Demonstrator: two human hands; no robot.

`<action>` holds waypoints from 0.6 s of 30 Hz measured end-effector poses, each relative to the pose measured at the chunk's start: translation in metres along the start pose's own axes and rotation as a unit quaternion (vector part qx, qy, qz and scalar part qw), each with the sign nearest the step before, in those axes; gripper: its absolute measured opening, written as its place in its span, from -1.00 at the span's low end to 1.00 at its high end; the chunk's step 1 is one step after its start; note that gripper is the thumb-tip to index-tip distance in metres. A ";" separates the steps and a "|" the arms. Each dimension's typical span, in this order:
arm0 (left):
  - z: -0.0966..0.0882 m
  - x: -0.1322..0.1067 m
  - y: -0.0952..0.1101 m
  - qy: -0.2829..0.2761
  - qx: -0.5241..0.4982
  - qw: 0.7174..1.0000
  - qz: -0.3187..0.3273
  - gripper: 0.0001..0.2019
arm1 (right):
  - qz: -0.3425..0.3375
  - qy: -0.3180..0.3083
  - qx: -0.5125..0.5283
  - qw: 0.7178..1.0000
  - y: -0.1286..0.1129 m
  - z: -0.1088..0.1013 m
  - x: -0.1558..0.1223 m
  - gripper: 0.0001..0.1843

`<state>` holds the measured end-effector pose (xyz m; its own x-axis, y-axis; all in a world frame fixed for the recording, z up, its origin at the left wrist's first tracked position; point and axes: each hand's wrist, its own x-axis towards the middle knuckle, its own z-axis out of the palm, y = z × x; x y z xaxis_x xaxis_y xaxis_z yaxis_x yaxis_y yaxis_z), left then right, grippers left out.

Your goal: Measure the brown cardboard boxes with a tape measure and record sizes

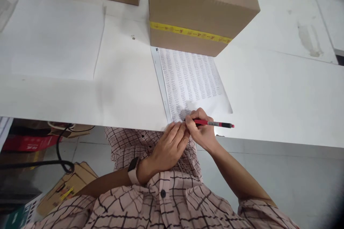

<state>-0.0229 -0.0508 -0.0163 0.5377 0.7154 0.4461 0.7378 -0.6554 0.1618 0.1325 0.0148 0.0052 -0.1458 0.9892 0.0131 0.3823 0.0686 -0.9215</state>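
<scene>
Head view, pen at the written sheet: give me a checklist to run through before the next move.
1. Red-and-black pen gripped in the right hand: ok.
2. Left hand at the near edge of the written sheet: ok.
3. Blank space on the sheet's near right part: ok.
4. Sheet's far end visible: not ok, the cardboard box hides it.
5. Pen tip touching paper: cannot tell.

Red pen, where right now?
Head view, right of and slightly below centre: the red pen is in the right hand, tip near the written sheet's lower edge, beside the left hand.
</scene>
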 end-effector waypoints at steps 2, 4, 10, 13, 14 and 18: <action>0.000 0.000 0.000 0.007 0.000 1.000 -0.001 -0.62 | 0.002 -0.003 -0.001 1.000 0.000 0.000 0.000 -0.71; 0.000 0.001 0.000 0.008 -0.001 1.000 -0.001 -0.62 | 0.001 -0.004 0.000 1.000 0.000 0.000 0.000 -0.71; 0.000 0.001 0.001 0.005 -0.003 1.000 -0.003 -0.62 | -0.006 -0.003 0.005 1.000 0.000 0.000 0.002 -0.71; -0.001 0.000 0.000 0.002 -0.003 1.000 0.000 -0.61 | 0.002 0.002 0.022 1.000 0.000 0.000 0.001 -0.69; -0.001 0.000 0.000 0.000 -0.003 1.000 0.000 -0.60 | 0.004 0.007 0.025 1.000 0.001 0.000 0.001 -0.68; -0.001 0.000 0.000 -0.002 -0.004 1.000 -0.001 -0.60 | -0.001 0.013 0.018 1.000 0.003 0.001 0.001 -0.69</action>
<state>-0.0229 -0.0510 -0.0151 0.5375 0.7184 0.4415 0.7356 -0.6555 0.1710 0.1330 0.0158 0.0025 -0.1226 0.9921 0.0251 0.3480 0.0667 -0.9351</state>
